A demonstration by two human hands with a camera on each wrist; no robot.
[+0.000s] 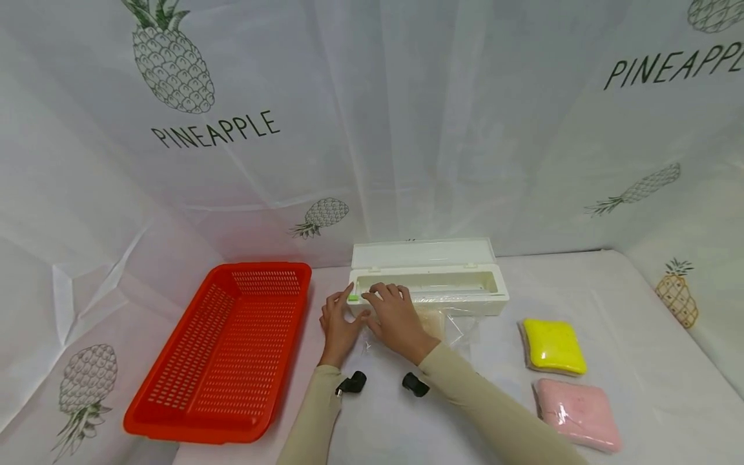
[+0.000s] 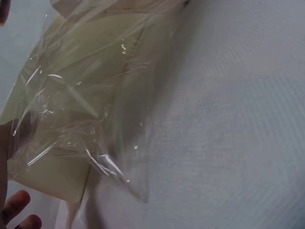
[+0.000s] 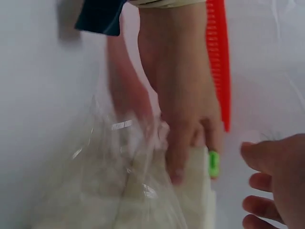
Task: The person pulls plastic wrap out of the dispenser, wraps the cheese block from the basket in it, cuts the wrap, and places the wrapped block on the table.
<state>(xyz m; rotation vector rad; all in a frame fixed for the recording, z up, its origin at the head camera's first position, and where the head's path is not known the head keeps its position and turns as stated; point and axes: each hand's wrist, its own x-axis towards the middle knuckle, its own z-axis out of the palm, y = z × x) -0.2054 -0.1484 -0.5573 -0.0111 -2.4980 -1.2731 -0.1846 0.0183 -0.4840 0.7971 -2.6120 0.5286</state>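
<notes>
A long white box (image 1: pixel 430 307) stands lengthwise with its lid (image 1: pixel 421 253) raised at the back. A green slider (image 1: pixel 353 298) sits at the left end of its front edge. Clear plastic film (image 2: pixel 95 95) hangs wrinkled down the front of the box. My left hand (image 1: pixel 340 326) holds the box's left end, thumb against the front face and a fingertip at the slider. Just over the front edge, my right hand (image 1: pixel 398 320) has bent, spread fingers with a gap to the thumb. The right wrist view shows those fingers (image 3: pixel 262 205) apart from the box.
To the left lies a red slotted basket (image 1: pixel 285 387). A yellow packet (image 1: pixel 555 345) and a pink packet (image 1: pixel 578 413) rest on the table at the right. Behind the box hangs a white curtain (image 1: pixel 407 161) printed with pineapples. Small black devices (image 1: pixel 415 384) show beside the sleeves.
</notes>
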